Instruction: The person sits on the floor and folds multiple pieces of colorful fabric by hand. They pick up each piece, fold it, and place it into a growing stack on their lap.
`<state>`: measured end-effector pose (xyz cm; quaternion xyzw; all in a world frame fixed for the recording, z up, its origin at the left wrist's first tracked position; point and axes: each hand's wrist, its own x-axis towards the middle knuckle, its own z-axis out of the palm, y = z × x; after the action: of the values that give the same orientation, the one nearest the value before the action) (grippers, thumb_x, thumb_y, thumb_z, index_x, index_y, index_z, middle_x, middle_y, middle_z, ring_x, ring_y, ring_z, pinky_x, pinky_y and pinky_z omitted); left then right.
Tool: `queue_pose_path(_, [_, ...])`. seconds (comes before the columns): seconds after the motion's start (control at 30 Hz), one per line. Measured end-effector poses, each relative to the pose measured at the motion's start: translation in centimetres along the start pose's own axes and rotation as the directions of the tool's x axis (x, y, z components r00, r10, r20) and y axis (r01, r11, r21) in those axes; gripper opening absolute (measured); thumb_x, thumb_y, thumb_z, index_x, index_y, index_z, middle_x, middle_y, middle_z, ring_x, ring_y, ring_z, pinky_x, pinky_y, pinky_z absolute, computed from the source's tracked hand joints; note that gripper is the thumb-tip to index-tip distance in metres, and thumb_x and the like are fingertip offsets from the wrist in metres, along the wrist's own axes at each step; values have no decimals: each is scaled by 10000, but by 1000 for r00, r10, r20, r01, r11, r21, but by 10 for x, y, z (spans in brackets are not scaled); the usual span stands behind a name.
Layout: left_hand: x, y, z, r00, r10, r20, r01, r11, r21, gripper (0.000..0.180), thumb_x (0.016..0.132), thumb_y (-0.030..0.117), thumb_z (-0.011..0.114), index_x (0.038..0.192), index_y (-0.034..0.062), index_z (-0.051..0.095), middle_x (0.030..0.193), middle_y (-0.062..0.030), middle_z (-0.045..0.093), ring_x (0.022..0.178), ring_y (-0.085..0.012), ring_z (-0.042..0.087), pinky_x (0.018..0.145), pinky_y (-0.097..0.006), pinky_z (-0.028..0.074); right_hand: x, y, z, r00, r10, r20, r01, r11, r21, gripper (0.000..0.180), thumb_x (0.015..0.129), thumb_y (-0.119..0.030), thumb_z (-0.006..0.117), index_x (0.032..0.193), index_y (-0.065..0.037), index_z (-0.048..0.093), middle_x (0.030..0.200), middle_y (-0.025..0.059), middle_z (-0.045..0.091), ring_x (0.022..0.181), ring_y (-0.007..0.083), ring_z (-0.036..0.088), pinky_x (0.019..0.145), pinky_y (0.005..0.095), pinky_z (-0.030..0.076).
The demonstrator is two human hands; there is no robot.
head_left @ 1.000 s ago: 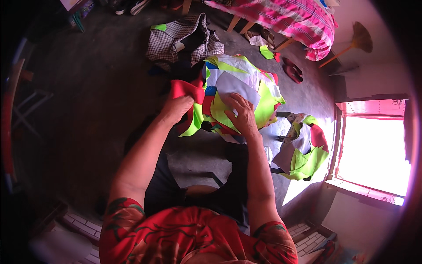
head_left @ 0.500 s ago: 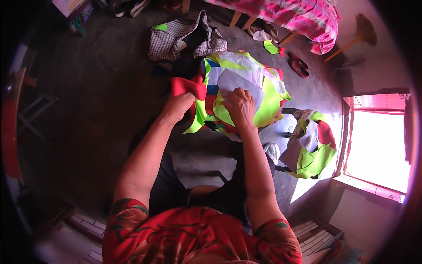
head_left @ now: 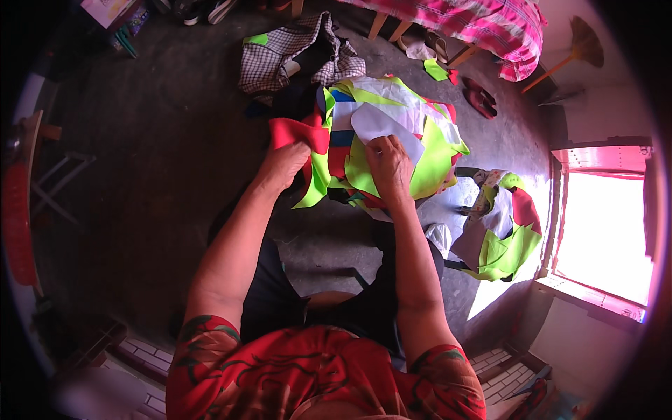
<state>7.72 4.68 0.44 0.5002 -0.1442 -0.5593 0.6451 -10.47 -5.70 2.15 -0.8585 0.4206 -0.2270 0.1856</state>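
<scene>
the left hand has its grip closed on a red cloth piece, pinched at the left edge of the heap of cut fabric pieces, which lies on the floor just beyond the person's knees. the right hand presses on a white piece atop the heap, fingers curled onto it. behind the heap lies a checked cloth; right, near the bright window, a smaller pile of scraps.

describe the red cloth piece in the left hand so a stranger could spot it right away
Start at the heap of fabric pieces on the dark floor ahead of the person. At its left edge, the left hand grips a red cloth piece. It is plain red, unlike the yellow-green and white pieces beside it.
</scene>
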Motion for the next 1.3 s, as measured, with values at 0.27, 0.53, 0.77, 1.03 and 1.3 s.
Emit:
queue_pose_path(0.27, [-5,8,12,998,22,50,-22,1000,9,235,807,165,683,1007,66,610,911,9,599,843,-71,554,733,-264,458,-19,-6,31,993,1,118,-16,993,120,116,791,-187,600,819,-75,617,801,112,605,746,316,606,656,404,475])
queue_pose_path(0.53, [-1,-1,33,1000,8,24,-10,998,69,232,791,124,668,1000,43,608,913,-16,614,815,-96,570,722,-283,469,-1,2,8,904,264,336,-426,502,753,253,896,-241,555,962,-5,617,784,72,630,677,130,598,613,253,476])
queue_pose_path(0.77, [-1,-4,56,993,89,78,-97,990,105,217,804,105,647,999,25,597,904,-12,612,809,-82,566,687,-258,461,1,-6,-18,983,149,104,-147,319,936,231,856,-210,616,986,-28,560,905,66,606,808,147,573,713,275,465])
queue_pose_path(1.03, [0,-4,75,970,202,136,-243,818,522,134,754,153,637,839,49,653,753,-77,647,725,-143,620,641,-294,463,-6,-10,-25,996,78,46,-71,366,928,406,733,-194,746,1020,-26,513,1034,45,471,926,138,491,777,278,433])
queue_pose_path(1.3, [10,-24,77,966,180,185,-257,741,620,217,716,160,680,891,38,645,773,-77,649,721,-169,622,641,-305,463,-3,-12,-31,936,325,134,-229,273,934,126,868,-158,619,880,-55,546,752,-55,532,690,28,474,603,172,376])
